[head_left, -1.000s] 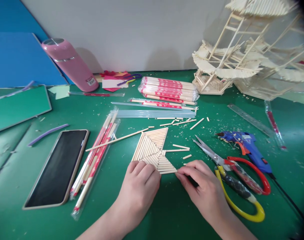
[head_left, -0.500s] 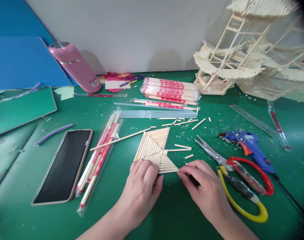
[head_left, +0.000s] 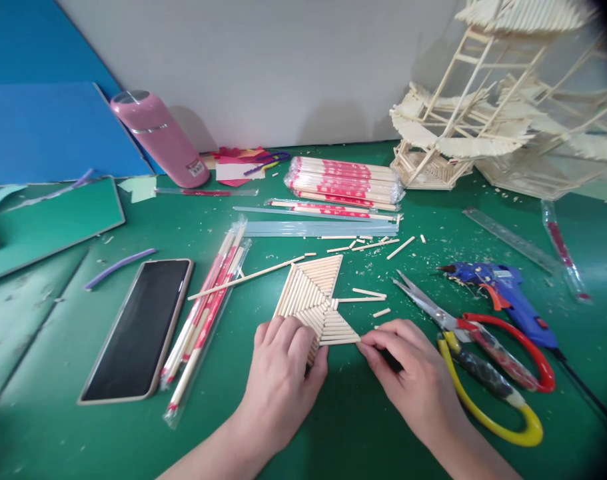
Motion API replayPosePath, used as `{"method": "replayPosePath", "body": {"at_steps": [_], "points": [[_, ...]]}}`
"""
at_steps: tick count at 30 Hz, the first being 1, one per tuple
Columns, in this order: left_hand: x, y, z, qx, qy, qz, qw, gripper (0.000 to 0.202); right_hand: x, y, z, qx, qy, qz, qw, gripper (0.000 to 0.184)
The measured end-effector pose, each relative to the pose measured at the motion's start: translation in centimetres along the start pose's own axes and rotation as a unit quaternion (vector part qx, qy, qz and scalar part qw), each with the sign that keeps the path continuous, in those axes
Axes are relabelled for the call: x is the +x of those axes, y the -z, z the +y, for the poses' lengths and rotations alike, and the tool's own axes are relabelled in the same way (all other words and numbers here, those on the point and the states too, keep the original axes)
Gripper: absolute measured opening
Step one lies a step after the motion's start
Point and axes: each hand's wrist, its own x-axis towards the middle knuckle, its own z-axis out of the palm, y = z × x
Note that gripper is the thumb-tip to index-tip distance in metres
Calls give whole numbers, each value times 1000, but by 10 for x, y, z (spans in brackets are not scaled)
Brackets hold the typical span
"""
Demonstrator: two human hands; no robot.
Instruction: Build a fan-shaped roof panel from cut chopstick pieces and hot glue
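Note:
A flat panel of wooden sticks (head_left: 303,288) lies on the green table, its sticks laid in triangular sections that meet near the middle. My left hand (head_left: 286,373) grips its near left edge, fingers curled over the top and thumb at the near side. With thumb and fingertips together, my right hand (head_left: 413,367) pinches the panel's near right corner, at the end of the outermost stick. Short cut sticks (head_left: 368,297) lie beside the panel's open right side. One long stick (head_left: 248,277) slants from the panel's far left corner across wrapped chopsticks (head_left: 208,320).
Scissors (head_left: 463,327) and a blue glue gun (head_left: 508,293) lie right of my right hand. A phone (head_left: 136,330) rests at left. Behind are a chopstick bundle (head_left: 343,180), a pink bottle (head_left: 160,140) and a stick-built model (head_left: 448,127).
The whole view has shifted slightly, so things appear a little further right. Both hands keep their hold on the panel, which shows no clear movement on the table.

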Motion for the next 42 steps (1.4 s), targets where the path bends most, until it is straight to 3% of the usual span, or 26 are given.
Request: {"method": "replayPosePath", "body": {"at_steps": [32, 37, 42], "points": [[-2, 3, 0, -29, -3, -33, 999, 4, 0, 4, -3, 22, 2, -9, 1000, 11], [-1, 6, 1, -67, 0, -34, 997, 6, 1, 11, -4, 58, -7, -52, 997, 23], [-1, 12, -3, -176, 23, -22, 984, 19, 2, 15, -4, 85, -16, -71, 994, 26]]}}
